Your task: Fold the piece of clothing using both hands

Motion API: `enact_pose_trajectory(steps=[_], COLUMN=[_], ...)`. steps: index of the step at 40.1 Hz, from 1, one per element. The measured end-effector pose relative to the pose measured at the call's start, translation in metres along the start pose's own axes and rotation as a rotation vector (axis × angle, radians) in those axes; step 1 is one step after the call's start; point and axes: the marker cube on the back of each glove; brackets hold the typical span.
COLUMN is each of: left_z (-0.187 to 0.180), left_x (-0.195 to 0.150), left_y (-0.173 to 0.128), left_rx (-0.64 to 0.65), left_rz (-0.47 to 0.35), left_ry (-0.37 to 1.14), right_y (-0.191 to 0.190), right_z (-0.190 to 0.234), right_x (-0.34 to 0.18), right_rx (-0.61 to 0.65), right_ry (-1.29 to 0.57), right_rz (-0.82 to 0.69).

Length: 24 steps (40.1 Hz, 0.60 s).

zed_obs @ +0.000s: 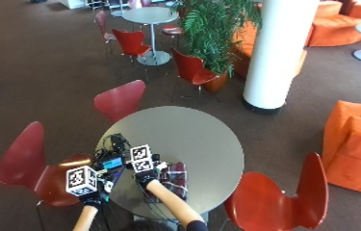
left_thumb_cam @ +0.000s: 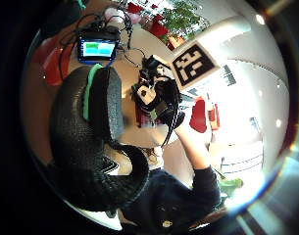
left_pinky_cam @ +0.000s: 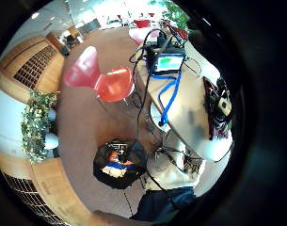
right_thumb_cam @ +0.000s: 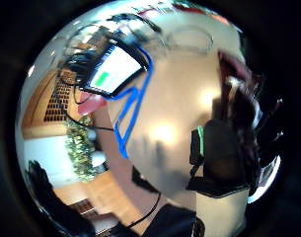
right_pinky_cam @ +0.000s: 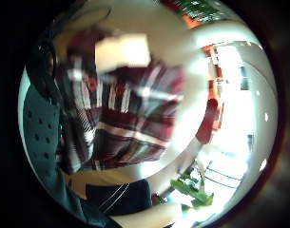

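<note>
- the plaid garment point(zed_obs: 174, 177) lies as a compact dark red bundle at the near edge of the round table point(zed_obs: 199, 134), on the person's side.
- the right hand point(zed_obs: 145, 179) is down at the garment's left edge; its little finger side palm view is filled with the plaid cloth point(right_pinky_cam: 120, 118), so the palm is close over it. whether its fingers pinch the cloth i cannot tell.
- the left hand point(zed_obs: 89, 196) is up and well left of the garment, off the table's edge, holding nothing; in its thumb side palm view its fingers point(left_thumb_cam: 90, 147) hang loosely curled with nothing in them.
- my read: the garment already looks folded small, so a last fold or a smoothing is in hand, and only one hand is on it.
- to do it well, the left hand should come in to the garment's near edge so both hands lift matching corners, lay the cloth over evenly and press the crease flat.
- left of the garment, on the table, sits a small device with a lit screen point(zed_obs: 111, 164) and a tangle of cables, one blue point(right_thumb_cam: 128, 116). these are near enough to snag a sleeve or hem, so the fold should go away from them.
- red chairs point(zed_obs: 121, 99) ring the table, apart from the garment.
</note>
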Motion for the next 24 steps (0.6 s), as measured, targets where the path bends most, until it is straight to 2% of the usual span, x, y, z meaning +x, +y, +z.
enact_pose_trajectory(steps=[5, 14, 24], left_z=[-0.011, -0.036, -0.037], left_x=[0.001, 0.006, 0.002], left_y=[0.007, 0.022, 0.035], left_rx=[0.021, -0.026, -0.055], left_rz=[0.004, 0.021, 0.021], left_ry=[-0.008, -0.062, -0.060], right_y=[0.018, 0.034, 0.018], right_z=[-0.034, -0.082, -0.060], right_x=[-0.004, 0.022, 0.058], right_rx=[0.044, -0.033, -0.062], right_ry=[0.069, -0.126, -0.252], right_rz=[-0.062, -0.101, -0.088])
